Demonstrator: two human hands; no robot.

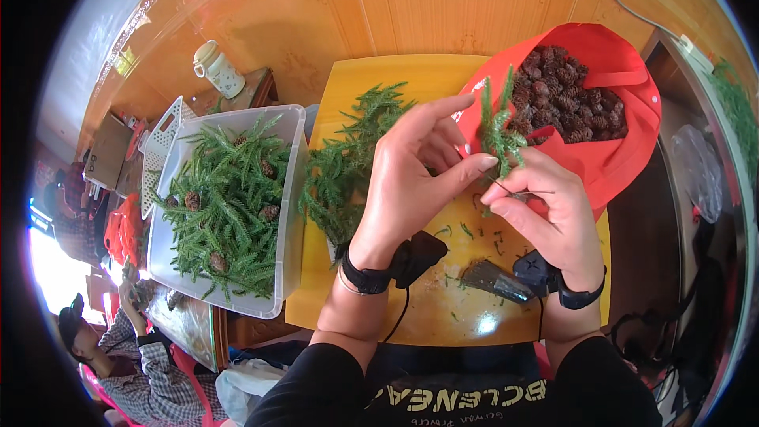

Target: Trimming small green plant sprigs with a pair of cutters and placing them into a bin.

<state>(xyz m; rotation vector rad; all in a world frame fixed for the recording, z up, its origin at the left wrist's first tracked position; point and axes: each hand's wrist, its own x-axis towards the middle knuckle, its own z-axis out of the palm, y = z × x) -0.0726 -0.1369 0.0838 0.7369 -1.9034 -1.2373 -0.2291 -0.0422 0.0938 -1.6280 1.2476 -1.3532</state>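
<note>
A green artificial pine sprig stands upright between my hands, over the right side of the yellow table. My left hand pinches the sprig low down between thumb and fingers. Just below, my right hand is closed, thumb and forefinger pressed together on a thin dark wire at the sprig's base. Whether the wire is the sprig's own stem I cannot tell. Behind the sprig lies an open red bag of brown pine cones. Loose pine branches lie left of my left hand.
A clear plastic bin of green sprigs with pine cones stands to the left. On the yellow table lie a bundle of thin dark wires and green scraps. A white bottle stands far left. Another person sits lower left.
</note>
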